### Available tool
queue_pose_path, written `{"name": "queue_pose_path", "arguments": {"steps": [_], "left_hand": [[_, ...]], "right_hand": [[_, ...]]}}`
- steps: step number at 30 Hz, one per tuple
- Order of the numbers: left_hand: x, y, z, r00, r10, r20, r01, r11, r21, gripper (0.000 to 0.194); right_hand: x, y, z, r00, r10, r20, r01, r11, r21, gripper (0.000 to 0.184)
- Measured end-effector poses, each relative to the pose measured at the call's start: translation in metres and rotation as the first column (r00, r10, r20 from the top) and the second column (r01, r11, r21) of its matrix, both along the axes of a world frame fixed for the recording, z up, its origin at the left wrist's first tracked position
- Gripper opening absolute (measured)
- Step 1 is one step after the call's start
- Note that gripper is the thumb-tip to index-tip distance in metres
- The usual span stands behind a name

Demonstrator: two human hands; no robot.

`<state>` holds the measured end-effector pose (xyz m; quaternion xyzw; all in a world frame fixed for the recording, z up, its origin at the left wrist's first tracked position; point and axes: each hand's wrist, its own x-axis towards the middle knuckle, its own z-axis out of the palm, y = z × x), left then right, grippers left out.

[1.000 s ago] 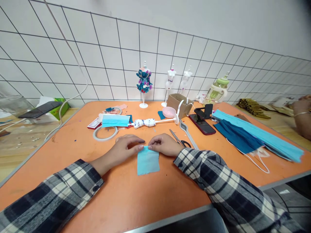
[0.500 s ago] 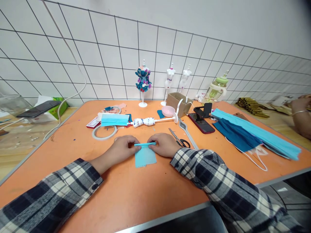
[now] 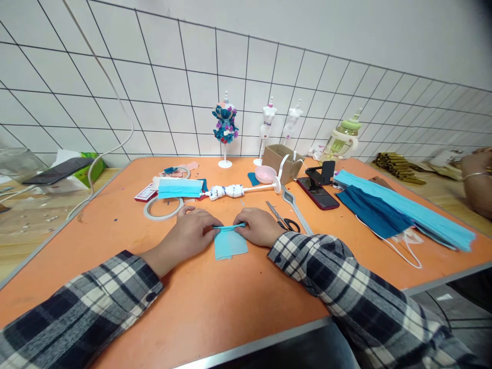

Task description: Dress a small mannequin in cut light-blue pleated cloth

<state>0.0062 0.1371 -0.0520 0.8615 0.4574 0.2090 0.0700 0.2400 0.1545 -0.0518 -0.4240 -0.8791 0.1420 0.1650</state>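
Low over the orange table, a light-blue piece of thin mask fabric (image 3: 231,245) hangs down from a folded top edge. My left hand (image 3: 196,229) pinches the left end of that fold, and my right hand (image 3: 258,226) pinches its right end. Black-handled scissors (image 3: 283,218) lie beside my right hand. Beyond my left hand are a roll of white tape (image 3: 164,209) and a blue face mask (image 3: 180,188). A small white mannequin (image 3: 226,191) lies on its side past both hands.
Upright behind stand a mannequin dressed in teal flowers (image 3: 225,123) and two bare ones, near a cardboard box (image 3: 282,160) and pink bowl (image 3: 265,175). To the right are a phone (image 3: 318,193), a dark-blue mask (image 3: 374,212) and a green-lidded bottle (image 3: 343,138). Another person's arm (image 3: 477,182) shows at far right.
Both hands still pinch the fabric's fold. The top edge looks more gathered now, and the lower edge has shifted slightly. The view has moved a little.
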Motion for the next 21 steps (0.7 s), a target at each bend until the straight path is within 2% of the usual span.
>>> {"name": "queue_pose_path", "arguments": {"steps": [2, 5, 10, 17, 21], "left_hand": [[0.003, -0.002, 0.003, 0.999, -0.024, -0.037, 0.024, 1.000, 0.003, 0.017], [0.007, -0.007, 0.009, 0.996, -0.051, -0.079, 0.055, 0.997, 0.052, 0.017], [0.008, -0.009, 0.013, 0.982, -0.129, -0.139, 0.147, 0.980, 0.131, 0.019], [0.009, -0.008, 0.010, 0.937, -0.169, -0.306, 0.245, 0.943, 0.227, 0.024], [0.011, -0.009, 0.011, 0.915, -0.198, -0.351, 0.289, 0.930, 0.229, 0.025]], "right_hand": [[0.000, -0.001, 0.001, 1.000, 0.001, 0.000, -0.001, 1.000, 0.017, 0.013], [0.001, -0.004, 0.005, 0.999, 0.013, 0.029, -0.016, 0.995, 0.097, 0.029], [-0.001, -0.006, 0.007, 0.985, 0.080, 0.154, -0.106, 0.980, 0.167, 0.011], [0.000, -0.008, 0.012, 0.967, 0.098, 0.235, -0.152, 0.964, 0.220, 0.015], [0.001, -0.012, 0.015, 0.942, 0.128, 0.309, -0.206, 0.950, 0.235, 0.018]]}}
